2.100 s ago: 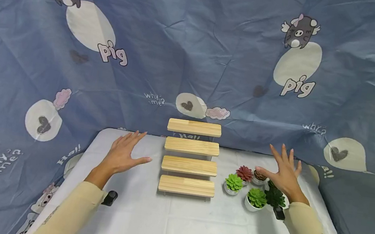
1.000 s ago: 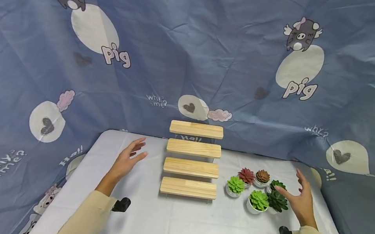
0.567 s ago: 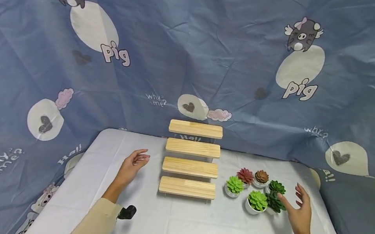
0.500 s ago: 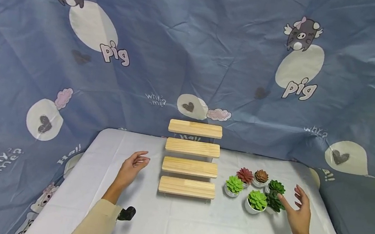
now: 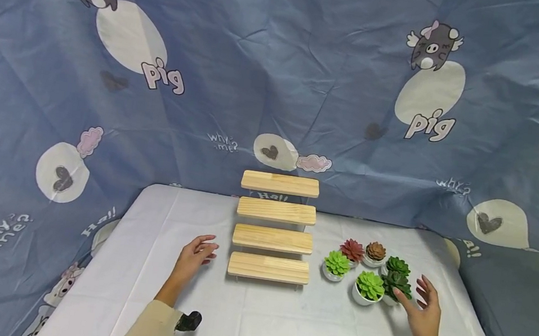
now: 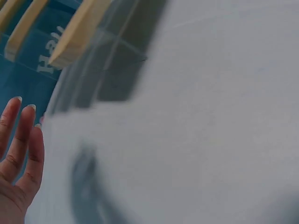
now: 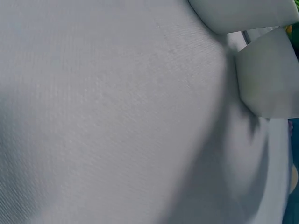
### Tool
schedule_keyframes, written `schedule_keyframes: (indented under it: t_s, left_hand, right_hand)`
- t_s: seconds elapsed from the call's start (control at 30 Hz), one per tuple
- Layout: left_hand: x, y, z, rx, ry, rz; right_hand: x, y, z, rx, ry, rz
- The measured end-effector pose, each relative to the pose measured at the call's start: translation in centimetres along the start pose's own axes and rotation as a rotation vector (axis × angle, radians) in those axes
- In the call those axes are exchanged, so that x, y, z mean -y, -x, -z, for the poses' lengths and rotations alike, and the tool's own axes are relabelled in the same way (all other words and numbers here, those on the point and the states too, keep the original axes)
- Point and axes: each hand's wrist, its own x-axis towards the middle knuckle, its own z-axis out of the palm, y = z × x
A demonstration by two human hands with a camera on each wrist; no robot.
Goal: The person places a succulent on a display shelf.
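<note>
A small tiered stand with wooden boards point(image 5: 272, 239) on clear supports stands in the middle of the table. My left hand point(image 5: 190, 262) hovers left of it, fingers relaxed and holding nothing; in the left wrist view the hand's fingers point(image 6: 32, 158) show below the board ends point(image 6: 74, 39). Right of the stand cluster several potted succulents: red point(image 5: 352, 250), brown point(image 5: 375, 251), bright green point(image 5: 337, 263), another bright green point(image 5: 370, 285), and two dark green, the rear one point(image 5: 398, 265) and the front one point(image 5: 394, 282). My right hand point(image 5: 424, 316) is beside the front dark green succulent, thumb overlapping its leaves; contact is unclear.
A white cloth covers the table point(image 5: 299, 331). Blue printed fabric point(image 5: 291, 80) hangs behind and at both sides. In the right wrist view, two white pots point(image 7: 268, 77) stand close together; the right hand is out of that view.
Both hands have come lower and nearer the body, with fingers less spread than at first. The left hand has drifted right toward the stand. Stand and succulents stay in place.
</note>
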Motion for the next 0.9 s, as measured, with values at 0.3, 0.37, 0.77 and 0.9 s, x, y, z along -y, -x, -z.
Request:
schedule_keyframes:
  t_s: [0.3,0.37,0.77,0.9]
  left_hand:
    - [2.2,1.1,-1.4,0.015,0.114,0.11]
    - [2.7,1.4,-1.9,0.028,0.142,0.132]
    - [4.1,2.7,-3.4,0.086,0.206,0.189]
    - [4.0,2.7,-4.1,0.103,0.253,0.194]
  right_hand:
    - [-0.4,0.5,-0.4,0.022,-0.143,-0.237]
    - [-0.5,0.5,-0.5,0.024,-0.167,-0.269]
    - [-1.0,0.8,-1.6,0.073,-0.122,-0.399]
    - [-0.8,0.7,-1.8,0.073,-0.12,-0.398]
